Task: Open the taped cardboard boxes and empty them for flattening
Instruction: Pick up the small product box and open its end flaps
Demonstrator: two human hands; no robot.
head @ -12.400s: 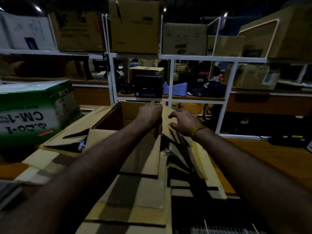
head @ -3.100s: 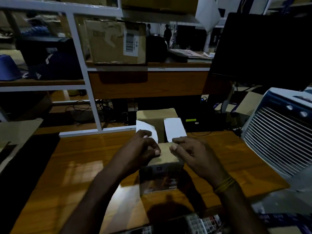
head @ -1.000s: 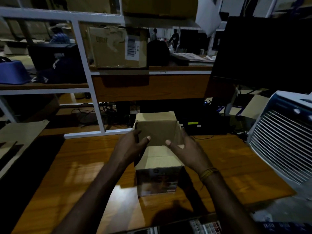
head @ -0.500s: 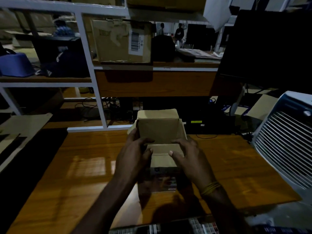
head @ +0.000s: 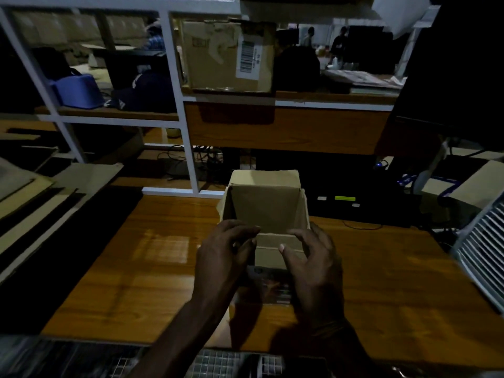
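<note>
Desk: wooden top, dim light, glare patch toward 9 o'clock from the box. White shelf frame behind it at 12 o'clock, carrying a labelled carton. A slatted white appliance sits at the desk's 3 o'clock edge. Flat cardboard sheets lie off at 9 o'clock, probably the flattened pile.

Small cardboard box: stands upright mid-desk, top flaps already open, far flap standing up at 12 o'clock. The inner walls read bare; the bottom is hidden behind your hands, so you can't yet call it empty. The near face carries a printed label, too dark to read.

Left hand: at the box's 9 o'clock near corner, fingers curled over the rim. Whether they actually pinch the card is unclear from here.

Right hand: at the 3 o'clock near corner, fingers spread and bent, thumb lying across the near flap. Looks like a light hold, not a firm clamp.

Step in hand, as judged: checking and emptying before collapse.
- Tilt the opening toward you and look to the bottom first.
- Keep both hands on opposite corners so the light box doesn't skate on the smooth desk.
- Fold the near flap fully outward; it blocks your view.
- If clear, turn it over and attack the bottom seam.
- Watch the appliance at 3 o'clock when swinging the box.
</note>
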